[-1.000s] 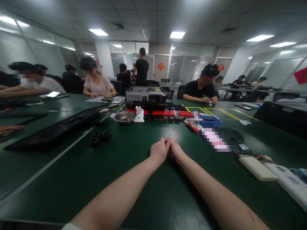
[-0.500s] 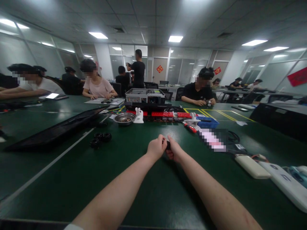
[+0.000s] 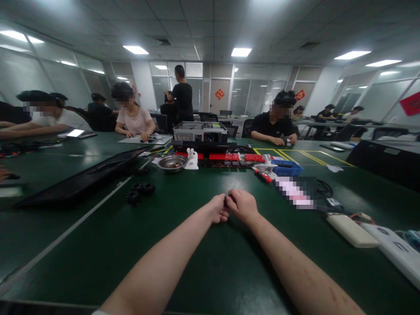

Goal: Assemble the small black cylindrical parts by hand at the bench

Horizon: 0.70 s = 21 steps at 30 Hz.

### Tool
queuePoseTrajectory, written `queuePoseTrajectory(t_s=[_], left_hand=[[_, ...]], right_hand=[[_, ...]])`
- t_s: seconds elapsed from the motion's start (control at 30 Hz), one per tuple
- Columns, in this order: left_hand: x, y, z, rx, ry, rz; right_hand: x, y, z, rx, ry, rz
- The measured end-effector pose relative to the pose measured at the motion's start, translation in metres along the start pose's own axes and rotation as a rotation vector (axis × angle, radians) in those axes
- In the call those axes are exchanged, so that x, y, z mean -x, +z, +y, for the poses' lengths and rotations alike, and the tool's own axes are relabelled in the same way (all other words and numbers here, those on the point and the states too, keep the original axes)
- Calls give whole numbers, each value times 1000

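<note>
My left hand (image 3: 218,209) and my right hand (image 3: 243,205) meet over the green table (image 3: 203,262), fingers closed and pinched together. Between the fingertips shows a small dark object (image 3: 226,201), too small to name. Both forearms stretch out from the bottom edge of the view. The nearest loose things are three small black rings (image 3: 140,192) to the left of my hands.
A black flat panel (image 3: 82,179) lies left. Behind my hands are a metal bowl (image 3: 172,162), a white holder (image 3: 192,159), red parts (image 3: 234,156), a grey computer case (image 3: 200,131) and a blue tray (image 3: 285,167). White devices (image 3: 351,229) lie right. Several people sit around.
My right hand has rolled over the top of the small dark object and both hands have shifted slightly nearer to me. The standing person at the back has moved left.
</note>
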State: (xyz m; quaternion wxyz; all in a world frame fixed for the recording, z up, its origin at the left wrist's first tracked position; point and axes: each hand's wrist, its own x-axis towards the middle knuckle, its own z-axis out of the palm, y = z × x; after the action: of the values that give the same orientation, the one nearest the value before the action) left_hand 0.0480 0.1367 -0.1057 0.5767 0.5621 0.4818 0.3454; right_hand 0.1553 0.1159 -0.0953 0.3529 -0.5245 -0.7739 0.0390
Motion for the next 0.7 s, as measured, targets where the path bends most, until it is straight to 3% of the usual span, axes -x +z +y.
queuePoseTrajectory(t_s=[0.07,0.17,0.23,0.3,0.43,0.7], left_hand=[[1,-9,-1,-99,37,110],[8,-20,-3,-271,214,271],[14,-23,-4,-505,411,312],[17,-23,-5,-729,544,308],[13,-19,-10,-824,524,297],[-5,-20,-25,-542,411,350]], right_hand=[[0,-1,0,-77,70,-39],[-2,2,9,-428,499,-299],[-3,4,19,-695,719,-506],[-5,4,28,-852,799,-606],[-4,9,33,-864,737,-595],[-3,19,25,-726,498,-276]])
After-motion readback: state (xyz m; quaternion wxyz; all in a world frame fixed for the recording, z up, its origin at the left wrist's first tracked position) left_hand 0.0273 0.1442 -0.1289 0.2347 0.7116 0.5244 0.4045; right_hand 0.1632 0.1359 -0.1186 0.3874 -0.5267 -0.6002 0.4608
